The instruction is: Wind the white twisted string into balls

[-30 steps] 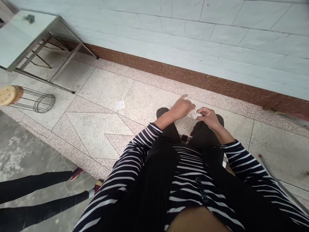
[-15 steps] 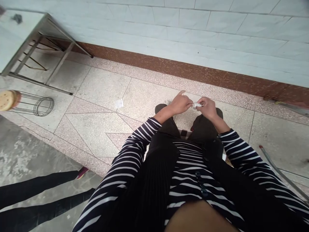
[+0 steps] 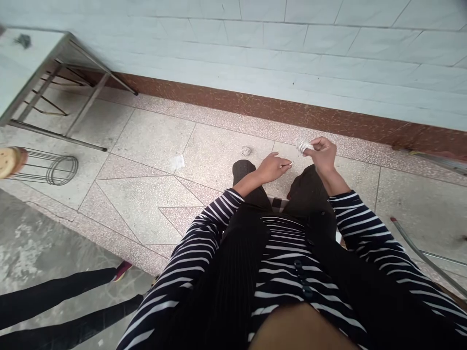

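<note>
My right hand (image 3: 323, 154) pinches a small bundle of wound white string (image 3: 303, 146) between thumb and fingers, held out above the floor past my right knee. Lower and to the left of it, my left hand (image 3: 273, 167) is closed in a pinch over my lap. A tiny white bit shows at its fingertips, too small to name. On the floor beyond my left knee lies a ball of whitish string (image 3: 246, 151). Whether a strand links it to either hand cannot be seen.
A white piece of paper (image 3: 177, 163) lies on the tiled floor. To the left are a wire-frame stool (image 3: 54, 166) with a round seat and a metal-legged table (image 3: 40, 58). Another person's legs (image 3: 62, 294) are at lower left. A curved metal tube (image 3: 412, 245) is at right.
My hands have moved apart. The right one has lifted the string bundle up and away, while the left has dropped slightly. The string ball on the floor now shows fully.
</note>
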{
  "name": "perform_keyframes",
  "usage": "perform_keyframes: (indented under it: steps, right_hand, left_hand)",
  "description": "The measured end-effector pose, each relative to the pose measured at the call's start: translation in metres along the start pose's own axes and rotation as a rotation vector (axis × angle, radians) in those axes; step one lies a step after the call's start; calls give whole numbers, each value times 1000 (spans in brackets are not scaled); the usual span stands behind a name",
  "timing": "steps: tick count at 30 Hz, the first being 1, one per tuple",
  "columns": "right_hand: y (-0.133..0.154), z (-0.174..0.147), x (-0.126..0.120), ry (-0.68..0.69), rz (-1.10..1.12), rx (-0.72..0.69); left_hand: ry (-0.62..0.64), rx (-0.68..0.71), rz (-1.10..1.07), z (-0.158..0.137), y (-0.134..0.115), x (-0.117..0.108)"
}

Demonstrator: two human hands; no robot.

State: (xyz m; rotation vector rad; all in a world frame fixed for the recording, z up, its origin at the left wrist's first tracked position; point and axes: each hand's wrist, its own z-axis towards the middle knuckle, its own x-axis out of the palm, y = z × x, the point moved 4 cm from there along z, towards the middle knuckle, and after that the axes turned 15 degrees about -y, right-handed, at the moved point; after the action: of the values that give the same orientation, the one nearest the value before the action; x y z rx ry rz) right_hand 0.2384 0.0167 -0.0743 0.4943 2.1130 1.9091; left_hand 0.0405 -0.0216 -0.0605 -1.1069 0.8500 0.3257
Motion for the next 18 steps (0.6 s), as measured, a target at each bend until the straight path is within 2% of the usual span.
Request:
perform_keyframes:
  steps: [2,5,7,10,13,16,18]
  right_hand:
    - [-14,-12,4,68,-81,23]
    - [-25,-42,4,213,-81,105]
    - [-24,-57,2,276,-52,151]
    - [-16,-64,-1,301,2,189]
    - [-12,-46,-3,192,39,155]
    - [-16,-18,-10,18,15,89]
    - [-23,-5,-16,-67,-42,51]
  left_hand:
    - [-41,108,105,3,-6,-9]
    - [-56,211,180,15,-3,-24]
    - [-82,185,147,23,6,-30]
    - [-128,16,22,25,19,-24]
    - [-71,-111,-101,9,16,0]
    - [-8,-147,-134,-14,3,22]
    - [1,-155,-90,-24,-3,28]
